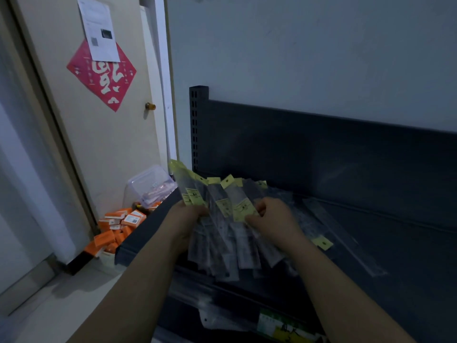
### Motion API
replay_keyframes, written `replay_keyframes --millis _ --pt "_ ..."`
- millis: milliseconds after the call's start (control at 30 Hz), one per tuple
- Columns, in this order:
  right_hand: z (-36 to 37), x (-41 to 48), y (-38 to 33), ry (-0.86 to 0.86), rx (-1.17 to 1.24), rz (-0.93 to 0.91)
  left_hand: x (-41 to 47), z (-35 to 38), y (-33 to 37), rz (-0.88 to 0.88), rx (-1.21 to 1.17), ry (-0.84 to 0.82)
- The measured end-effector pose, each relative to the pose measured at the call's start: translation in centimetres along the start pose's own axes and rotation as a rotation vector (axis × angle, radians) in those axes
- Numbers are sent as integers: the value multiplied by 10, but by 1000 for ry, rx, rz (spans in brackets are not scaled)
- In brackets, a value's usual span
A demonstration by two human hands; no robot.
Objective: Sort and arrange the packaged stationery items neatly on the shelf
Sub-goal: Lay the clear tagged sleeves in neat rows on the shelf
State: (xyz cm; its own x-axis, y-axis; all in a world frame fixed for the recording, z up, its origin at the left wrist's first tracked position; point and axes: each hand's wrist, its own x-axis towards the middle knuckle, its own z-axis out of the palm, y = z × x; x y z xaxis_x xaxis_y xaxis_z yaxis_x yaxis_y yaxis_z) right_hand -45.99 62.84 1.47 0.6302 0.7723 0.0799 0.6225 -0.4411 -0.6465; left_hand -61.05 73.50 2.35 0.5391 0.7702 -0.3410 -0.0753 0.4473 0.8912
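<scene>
A fanned bundle of long clear ruler packets with yellow header tabs (223,214) is held above the left end of the dark metal shelf (408,243). My left hand (184,222) grips the bundle's left side from beneath. My right hand (272,219) pinches packets on the right side, fingers curled over a yellow label. Another clear packet (343,233) lies flat on the shelf to the right, and a yellow tab (322,242) shows beside my right wrist.
Orange boxes (116,226) are piled on the floor left of the shelf, with a clear plastic tub (148,184) behind them against the door (103,134). More packaged goods (272,323) sit on a lower shelf. The slotted shelf upright (197,125) stands at the back left.
</scene>
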Motion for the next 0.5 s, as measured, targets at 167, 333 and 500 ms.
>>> replay_keyframes --millis 167,333,500 --pt "-16 5 15 26 167 106 6 17 -3 -21 16 -43" --pt "-42 5 42 87 287 221 10 50 -14 -43 63 -131" --pt "-64 -3 60 130 389 268 11 89 -28 -101 55 -255"
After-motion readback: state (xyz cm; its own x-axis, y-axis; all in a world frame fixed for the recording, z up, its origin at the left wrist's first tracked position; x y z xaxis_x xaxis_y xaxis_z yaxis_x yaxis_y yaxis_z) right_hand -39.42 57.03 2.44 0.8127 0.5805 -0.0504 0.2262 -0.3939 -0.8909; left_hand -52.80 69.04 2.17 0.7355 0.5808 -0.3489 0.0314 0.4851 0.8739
